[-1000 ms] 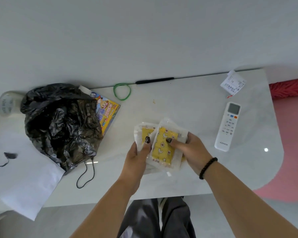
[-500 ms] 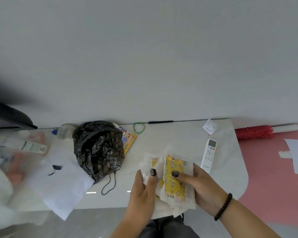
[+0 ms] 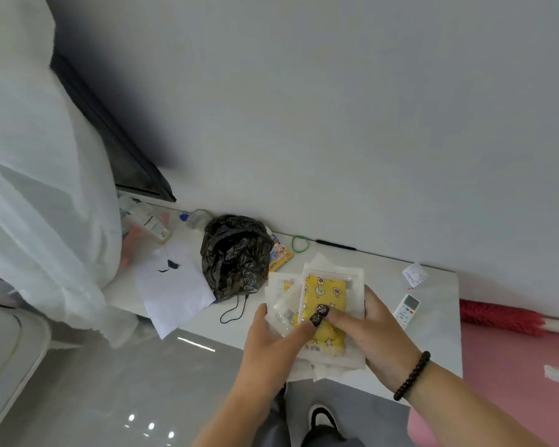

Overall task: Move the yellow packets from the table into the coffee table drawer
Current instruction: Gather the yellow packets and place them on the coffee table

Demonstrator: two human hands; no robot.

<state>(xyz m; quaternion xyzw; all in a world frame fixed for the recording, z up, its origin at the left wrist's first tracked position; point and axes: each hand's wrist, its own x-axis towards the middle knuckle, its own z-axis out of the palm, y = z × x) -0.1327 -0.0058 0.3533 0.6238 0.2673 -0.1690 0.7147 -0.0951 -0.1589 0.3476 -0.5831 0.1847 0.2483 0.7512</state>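
A stack of yellow packets [image 3: 324, 296] in clear white-edged wrappers, printed with stars and moons, is lifted off the white table [image 3: 439, 343] and held in front of me. My left hand [image 3: 273, 341] grips the stack from the left, thumb on top. My right hand [image 3: 373, 332], with a black bead bracelet on the wrist, grips it from the right, thumb pressed on the top packet. How many packets are in the stack is unclear. No coffee table drawer is in view.
On the table lie a crumpled black plastic bag [image 3: 234, 256], a white paper sheet [image 3: 171, 287], a colourful booklet [image 3: 279, 257], a green rubber band [image 3: 299, 243], a receipt [image 3: 415, 275] and a white remote [image 3: 406, 309]. White curtain [image 3: 36, 204] hangs left; a red duster [image 3: 501, 317] lies on pink floor right.
Both hands have lifted the packets off the table and drawn them toward me. The view has swung back and left, bringing the curtain and grey floor into sight.
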